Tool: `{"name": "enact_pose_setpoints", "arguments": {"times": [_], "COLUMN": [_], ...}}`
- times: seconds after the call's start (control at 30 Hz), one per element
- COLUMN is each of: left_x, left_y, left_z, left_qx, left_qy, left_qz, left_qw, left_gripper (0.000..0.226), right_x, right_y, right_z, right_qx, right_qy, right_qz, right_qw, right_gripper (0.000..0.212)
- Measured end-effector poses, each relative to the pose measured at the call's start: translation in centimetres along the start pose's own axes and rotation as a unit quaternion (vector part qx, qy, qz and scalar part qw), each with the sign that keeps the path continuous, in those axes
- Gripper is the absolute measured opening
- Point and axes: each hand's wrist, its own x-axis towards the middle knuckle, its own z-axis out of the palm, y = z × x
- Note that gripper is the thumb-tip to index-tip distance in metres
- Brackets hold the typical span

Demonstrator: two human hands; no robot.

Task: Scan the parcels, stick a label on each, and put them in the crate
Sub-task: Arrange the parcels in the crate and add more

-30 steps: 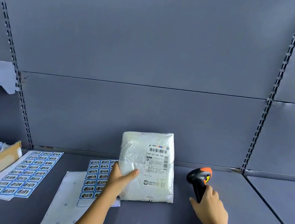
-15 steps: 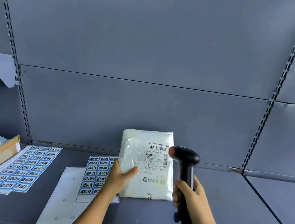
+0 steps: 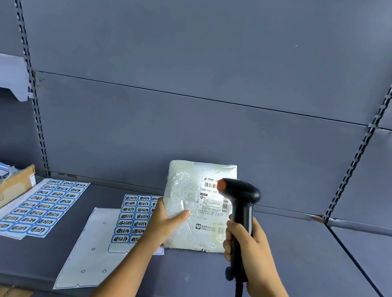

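Right grip [image 3: 249, 248]: closed round the handle of the black scanner [image 3: 241, 195], whose head points at the parcel's barcode.
Left grip [image 3: 164, 223]: clasps the white parcel [image 3: 189, 199] by its left edge, mid-shelf [image 3: 299, 269].
Label sheet [image 3: 135, 216]: flat, just left of the parcel.
Progress: I judge the scanning is under way (I spot no sticker on it).
Left: label, then the crate, which is out of view.
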Motion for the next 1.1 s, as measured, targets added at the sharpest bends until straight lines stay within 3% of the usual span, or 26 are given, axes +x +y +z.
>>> {"name": "enact_pose_setpoints", "arguments": {"times": [0.23, 0.37, 0.53, 0.67, 0.8, 0.9, 0.93, 0.97, 1.03, 1.1], "left_x": [0.1, 0.2, 0.0, 0.0, 0.1, 0.0, -0.1, -0.1, -0.1, -0.1], "left_y": [-0.1, 0.1, -0.1, -0.1, 0.0, 0.1, 0.2, 0.2, 0.4, 0.7], "left_z": [0.1, 0.2, 0.1, 0.1, 0.1, 0.1, 0.1, 0.1, 0.1, 0.1], "left_qx": [0.001, -0.004, 0.003, 0.003, 0.005, 0.002, 0.0, -0.003, -0.006, -0.017], "left_qy": [0.001, 0.004, 0.001, 0.0, -0.001, 0.0, 0.001, 0.002, 0.004, 0.0], "left_qz": [-0.006, -0.022, -0.012, -0.012, -0.013, -0.019, -0.022, -0.023, -0.026, -0.034], "left_qw": [1.0, 1.0, 1.0, 1.0, 1.0, 1.0, 1.0, 1.0, 1.0, 0.999], "left_gripper": [0.062, 0.053, 0.049, 0.048, 0.051, 0.051, 0.051, 0.05, 0.048, 0.043], "right_x": [0.8, 3.0, 6.8, 8.7, 8.8, 8.2, 8.2, 8.3, 9.0, 9.3], "right_y": [0.1, 1.1, 4.5, 7.2, 8.0, 8.1, 8.2, 8.0, 8.3, 7.1], "right_z": [-1.1, -3.9, -8.8, -10.7, -10.5, -9.7, -9.6, -9.3, -8.6, -6.5], "right_qx": [-0.025, -0.199, -0.404, -0.524, -0.602, -0.712, -0.725, -0.72, -0.647, -0.474], "right_qy": [0.016, 0.08, 0.102, 0.146, 0.133, 0.151, 0.171, 0.178, 0.182, 0.108], "right_qz": [0.001, -0.017, 0.036, 0.066, 0.103, 0.097, 0.071, 0.028, -0.117, -0.119], "right_qw": [1.0, 0.976, 0.908, 0.837, 0.781, 0.679, 0.664, 0.671, 0.731, 0.866], "right_gripper": [0.016, 0.017, 0.012, 0.041, 0.063, 0.072, 0.075, 0.076, 0.07, 0.063]}}
